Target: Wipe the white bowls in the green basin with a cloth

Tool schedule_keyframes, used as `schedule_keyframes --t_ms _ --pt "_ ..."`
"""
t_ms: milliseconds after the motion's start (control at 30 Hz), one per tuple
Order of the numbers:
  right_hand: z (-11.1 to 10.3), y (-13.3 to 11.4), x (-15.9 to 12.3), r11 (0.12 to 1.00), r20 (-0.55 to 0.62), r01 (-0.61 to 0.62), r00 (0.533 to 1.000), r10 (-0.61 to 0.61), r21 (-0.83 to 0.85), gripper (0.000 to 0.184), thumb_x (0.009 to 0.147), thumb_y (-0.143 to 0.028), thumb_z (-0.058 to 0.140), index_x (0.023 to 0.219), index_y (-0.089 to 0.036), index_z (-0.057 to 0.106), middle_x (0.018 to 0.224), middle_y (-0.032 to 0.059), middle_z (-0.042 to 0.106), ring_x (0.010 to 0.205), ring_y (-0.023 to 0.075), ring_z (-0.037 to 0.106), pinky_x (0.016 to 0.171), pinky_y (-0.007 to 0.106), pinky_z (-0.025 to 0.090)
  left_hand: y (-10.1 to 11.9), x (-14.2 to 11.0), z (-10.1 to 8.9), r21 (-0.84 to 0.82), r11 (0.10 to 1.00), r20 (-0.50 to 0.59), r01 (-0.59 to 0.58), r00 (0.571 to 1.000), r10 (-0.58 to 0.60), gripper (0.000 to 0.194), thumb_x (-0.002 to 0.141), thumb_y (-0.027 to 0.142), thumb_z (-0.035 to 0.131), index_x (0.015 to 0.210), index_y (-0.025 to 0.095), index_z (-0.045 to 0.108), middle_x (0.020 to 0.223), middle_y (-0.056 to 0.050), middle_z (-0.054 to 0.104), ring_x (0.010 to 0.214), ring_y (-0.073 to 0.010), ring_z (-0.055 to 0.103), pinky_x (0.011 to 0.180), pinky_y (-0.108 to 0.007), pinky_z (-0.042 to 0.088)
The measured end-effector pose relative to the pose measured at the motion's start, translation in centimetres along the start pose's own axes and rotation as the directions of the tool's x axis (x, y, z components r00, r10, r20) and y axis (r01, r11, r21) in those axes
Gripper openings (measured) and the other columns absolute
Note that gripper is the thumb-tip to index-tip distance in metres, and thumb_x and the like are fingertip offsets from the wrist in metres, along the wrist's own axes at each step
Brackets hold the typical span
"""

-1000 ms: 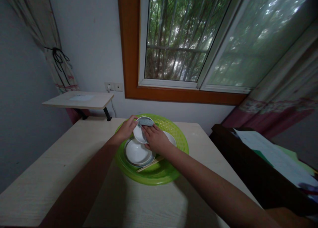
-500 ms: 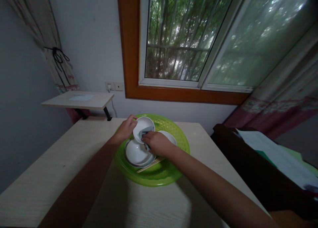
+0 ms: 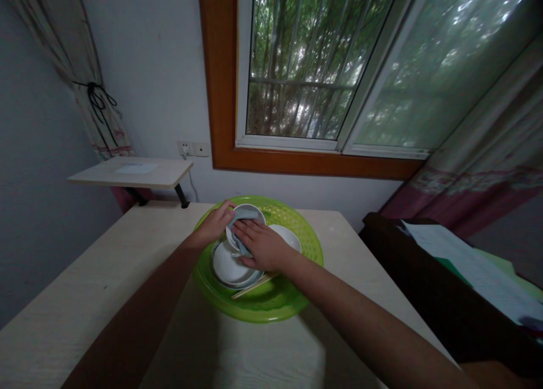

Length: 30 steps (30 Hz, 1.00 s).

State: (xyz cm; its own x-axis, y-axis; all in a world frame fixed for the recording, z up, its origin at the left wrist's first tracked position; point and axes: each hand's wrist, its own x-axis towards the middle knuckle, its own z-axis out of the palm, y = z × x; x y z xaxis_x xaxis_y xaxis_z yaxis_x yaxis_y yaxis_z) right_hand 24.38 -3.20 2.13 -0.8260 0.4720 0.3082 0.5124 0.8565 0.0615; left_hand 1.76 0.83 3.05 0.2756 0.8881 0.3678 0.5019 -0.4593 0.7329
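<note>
My left hand (image 3: 215,224) grips the left rim of a small white bowl (image 3: 253,208), which is tilted over the other dishes. Pressed inside that bowl is a grey-blue cloth (image 3: 241,247), with my right hand (image 3: 263,245) laid over it, fingers extended. Below sits another white bowl (image 3: 229,266), stacked on dishware whose rim shows beneath. A further white bowl (image 3: 289,236) lies to the right, partly hidden by my right hand. Light chopsticks (image 3: 253,286) rest at the near side of the stack. All of these are in a round green plastic tray (image 3: 263,315).
The tray stands on a pale wooden desk (image 3: 139,264). A small raised shelf (image 3: 127,177) with a paper on it is at the back left. Behind are a wall socket (image 3: 185,148) and a window. Papers (image 3: 458,259) lie on a dark surface at right.
My right hand has flattened from a bunched grip, and the cloth is now spread wider inside the bowl. My left hand keeps its hold on the rim.
</note>
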Motion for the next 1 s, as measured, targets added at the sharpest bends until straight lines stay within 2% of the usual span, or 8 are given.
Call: schedule_keyframes --t_ms 133,267,400,533,667,867,933,1000 --pt "0.2 0.2 0.0 0.99 -0.001 -0.099 0.995 0.099 -0.103 0.09 0.091 -0.048 0.073 0.161 -0.003 0.038 0.164 0.0265 0.043 0.15 0.0395 0.043 0.126 0.056 0.03 0.1 0.1 0.1 -0.003 1.0 -0.021 0.006 1.0 -0.006 0.031 0.098 0.045 0.043 0.107 0.02 0.06 0.094 -0.005 0.07 0.089 -0.0236 0.065 0.082 -0.035 0.048" --pt "-0.3 0.0 0.4 0.974 0.009 -0.133 0.991 0.137 -0.185 0.081 0.088 -0.037 0.077 0.154 0.0 0.047 0.159 0.0275 0.048 0.146 0.0388 0.047 0.125 0.052 0.033 0.2 0.1 0.1 -0.009 0.999 -0.04 0.048 0.998 -0.048 0.03 0.097 0.045 0.043 0.106 0.022 0.058 0.086 -0.002 0.068 0.08 -0.0217 0.063 0.074 -0.033 0.045" --pt "-0.9 -0.2 0.6 0.965 0.051 -0.127 0.988 0.143 -0.231 0.06 0.091 -0.031 0.073 0.14 -0.001 0.062 0.148 0.0267 0.06 0.134 0.0371 0.058 0.118 0.047 0.041 0.0 0.1 0.2 0.004 0.998 -0.043 0.07 0.997 -0.07 0.03 0.097 0.046 0.043 0.108 0.022 0.057 0.083 -0.001 0.067 0.079 -0.0216 0.062 0.071 -0.032 0.043" --pt "-1.0 -0.3 0.6 0.971 0.115 -0.103 0.985 0.13 -0.216 0.029 0.098 -0.02 0.06 0.122 -0.007 0.071 0.125 0.0209 0.073 0.111 0.0302 0.067 0.1 0.041 0.052 -0.1 0.1 0.1 0.013 0.997 -0.045 0.077 0.996 -0.076 0.033 0.096 0.047 0.042 0.109 0.022 0.059 0.079 0.0 0.064 0.075 -0.0213 0.06 0.07 -0.032 0.042" --pt "-1.1 -0.2 0.5 0.979 0.151 -0.059 0.984 0.09 -0.197 0.019 0.101 -0.018 0.057 0.11 -0.01 0.072 0.108 0.0167 0.076 0.1 0.0269 0.068 0.091 0.039 0.053 -0.1 0.1 0.0 0.019 0.997 -0.05 0.08 0.996 -0.079 0.034 0.096 0.047 0.042 0.11 0.021 0.059 0.078 0.0 0.063 0.075 -0.0215 0.059 0.069 -0.032 0.041" --pt "-1.3 0.1 0.3 0.991 0.15 0.047 0.988 -0.028 -0.123 0.015 0.1 -0.015 0.06 0.11 -0.012 0.072 0.109 0.0141 0.077 0.099 0.0245 0.07 0.09 0.036 0.055 0.1 0.0 -0.1 0.024 0.997 -0.038 0.071 0.997 -0.07 0.034 0.097 0.048 0.041 0.109 0.021 0.059 0.083 -0.002 0.065 0.079 -0.0219 0.06 0.071 -0.032 0.041" --pt "-1.2 0.2 0.1 0.997 0.134 0.064 0.989 -0.057 -0.045 0.022 0.099 -0.013 0.06 0.118 -0.012 0.071 0.116 0.0151 0.077 0.104 0.0233 0.071 0.093 0.035 0.056 0.1 -0.1 -0.1 0.024 0.998 -0.033 0.066 0.997 -0.065 0.034 0.097 0.048 0.042 0.109 0.022 0.059 0.084 -0.002 0.065 0.079 -0.0222 0.061 0.072 -0.033 0.042" --pt "-0.9 0.4 -0.1 0.997 0.107 0.07 0.992 -0.073 0.034 0.036 0.094 -0.01 0.062 0.129 -0.013 0.069 0.13 0.0163 0.074 0.112 0.0237 0.072 0.098 0.036 0.056 0.1 -0.1 -0.1 0.027 0.998 -0.029 0.054 0.998 -0.053 0.034 0.097 0.049 0.042 0.11 0.022 0.059 0.084 -0.002 0.066 0.08 -0.0225 0.061 0.073 -0.033 0.042"
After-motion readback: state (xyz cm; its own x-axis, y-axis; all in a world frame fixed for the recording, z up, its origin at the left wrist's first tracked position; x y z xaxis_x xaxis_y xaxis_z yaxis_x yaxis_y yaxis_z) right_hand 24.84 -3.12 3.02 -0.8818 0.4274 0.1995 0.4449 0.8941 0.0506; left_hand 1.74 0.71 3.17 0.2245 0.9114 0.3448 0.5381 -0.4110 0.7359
